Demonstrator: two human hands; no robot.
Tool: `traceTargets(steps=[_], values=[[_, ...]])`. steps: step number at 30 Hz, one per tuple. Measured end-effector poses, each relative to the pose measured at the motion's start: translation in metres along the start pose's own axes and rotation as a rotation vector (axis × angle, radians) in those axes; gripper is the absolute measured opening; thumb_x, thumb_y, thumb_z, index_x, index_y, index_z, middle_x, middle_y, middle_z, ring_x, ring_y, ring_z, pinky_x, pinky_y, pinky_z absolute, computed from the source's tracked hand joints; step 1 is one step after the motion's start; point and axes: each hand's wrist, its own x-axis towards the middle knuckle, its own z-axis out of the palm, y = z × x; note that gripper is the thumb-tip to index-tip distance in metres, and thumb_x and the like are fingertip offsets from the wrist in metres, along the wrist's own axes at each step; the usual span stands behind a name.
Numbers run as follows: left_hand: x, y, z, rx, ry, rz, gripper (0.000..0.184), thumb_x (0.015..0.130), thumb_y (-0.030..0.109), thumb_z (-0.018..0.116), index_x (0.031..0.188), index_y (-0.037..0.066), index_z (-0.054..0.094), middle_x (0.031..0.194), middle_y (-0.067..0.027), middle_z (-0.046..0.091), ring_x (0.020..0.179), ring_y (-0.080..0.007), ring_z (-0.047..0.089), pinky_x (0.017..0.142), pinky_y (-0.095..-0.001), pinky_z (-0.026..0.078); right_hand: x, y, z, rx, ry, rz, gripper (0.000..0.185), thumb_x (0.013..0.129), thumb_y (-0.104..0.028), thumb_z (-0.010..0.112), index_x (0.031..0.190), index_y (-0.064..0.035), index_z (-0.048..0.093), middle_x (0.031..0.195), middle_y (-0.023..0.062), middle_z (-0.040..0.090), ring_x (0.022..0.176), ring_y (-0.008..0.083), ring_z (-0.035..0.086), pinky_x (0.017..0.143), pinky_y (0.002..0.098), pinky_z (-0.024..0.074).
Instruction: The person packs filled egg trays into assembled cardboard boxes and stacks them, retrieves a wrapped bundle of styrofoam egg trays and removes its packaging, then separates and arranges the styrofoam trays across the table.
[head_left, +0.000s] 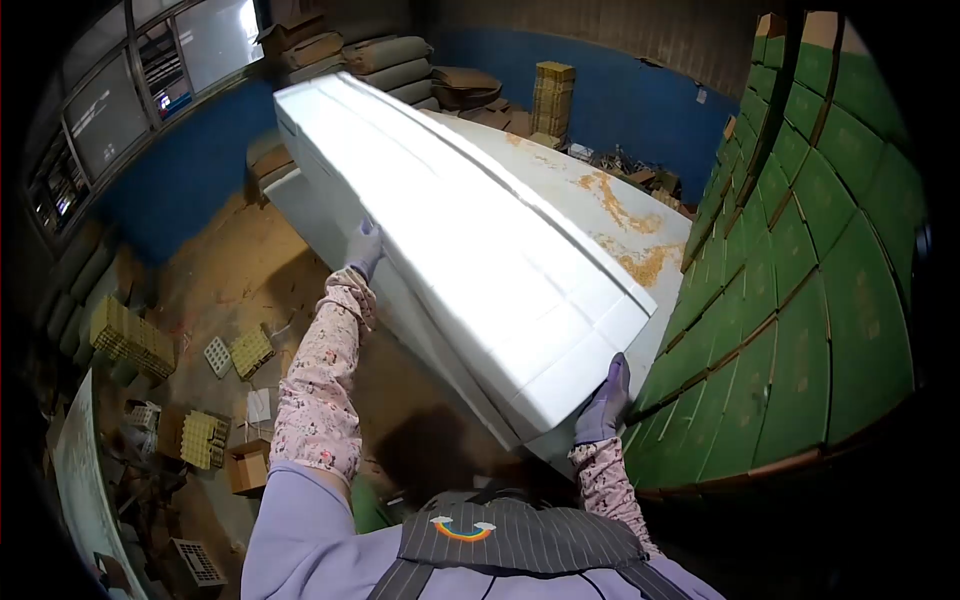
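Observation:
A long, glossy white box-like piece (450,240) with ridges along its length stretches diagonally in front of me. It is tilted, and one end lies close to my body. My left hand (364,248), in a pale purple glove, grips its left long edge; some fingers are hidden behind that edge. At the near right corner my right hand (604,402), gloved too, holds the end with the thumb up along the side and the other fingers out of sight. Beneath the piece is a broad whitish tabletop (545,165), with brown crumbs scattered on its far right part.
A tall wall of stacked green boxes (790,290) stands close on my right. On the floor at left lie yellow egg trays (250,352) and an open cardboard box (248,466). Stacked sacks (385,60) and another tray stack (553,98) stand at the back.

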Motion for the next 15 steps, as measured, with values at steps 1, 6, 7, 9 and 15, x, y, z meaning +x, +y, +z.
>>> traceTargets(steps=[1,6,7,9,15], values=[[0.045,-0.050,-0.025,-0.008,-0.035,-0.062,0.015,0.092,0.014,0.048,0.104,0.006,0.053,0.066,0.0012,0.050,0.055,-0.0106,0.049,0.049,-0.0257,0.042,0.020,0.079,0.029,-0.053,-0.031,-0.028,0.042,0.095,-0.025,0.057,0.126,0.0033,0.051,0.119,0.0108,0.056,0.104,0.0184,0.055,0.094,0.0295,0.0433],[0.009,-0.072,-0.017,0.235,-0.242,0.001,0.068,0.091,0.022,0.039,0.148,-0.001,0.009,0.083,-0.0186,0.059,0.068,-0.0252,0.061,0.061,-0.0386,0.052,-0.001,0.060,0.016,-0.252,-0.007,-0.225,0.029,0.094,-0.011,0.055,0.121,0.0015,0.055,0.110,0.0049,0.059,0.098,0.0129,0.054,0.087,0.0253,0.0443],[0.024,-0.080,-0.005,0.194,-0.267,-0.012,0.068,0.092,0.022,0.039,0.148,-0.001,0.009,0.082,-0.0174,0.058,0.067,-0.0237,0.060,0.061,-0.0376,0.051,0.008,0.063,0.022,-0.279,0.007,-0.267,0.027,0.094,-0.010,0.054,0.119,0.0004,0.056,0.109,0.0038,0.060,0.096,0.0117,0.055,0.085,0.0248,0.0448],[0.043,-0.061,0.018,0.282,-0.292,-0.034,0.067,0.093,0.023,0.038,0.147,-0.003,0.008,0.083,-0.0201,0.059,0.070,-0.0301,0.062,0.067,-0.0395,0.051,0.031,0.068,0.037,-0.313,0.062,-0.329,0.023,0.095,-0.010,0.051,0.116,-0.0015,0.058,0.105,0.0017,0.060,0.089,0.0087,0.054,0.078,0.0233,0.0449],[0.082,-0.083,0.039,0.420,-0.349,0.025,0.066,0.096,0.033,0.036,0.148,0.002,0.011,0.104,-0.0314,0.059,0.093,-0.0456,0.059,0.083,-0.0483,0.045,0.019,0.090,0.047,-0.495,0.107,-0.297,0.026,0.092,-0.015,0.059,0.115,-0.0034,0.055,0.094,-0.0014,0.056,0.075,0.0059,0.047,0.064,0.0191,0.0391]])
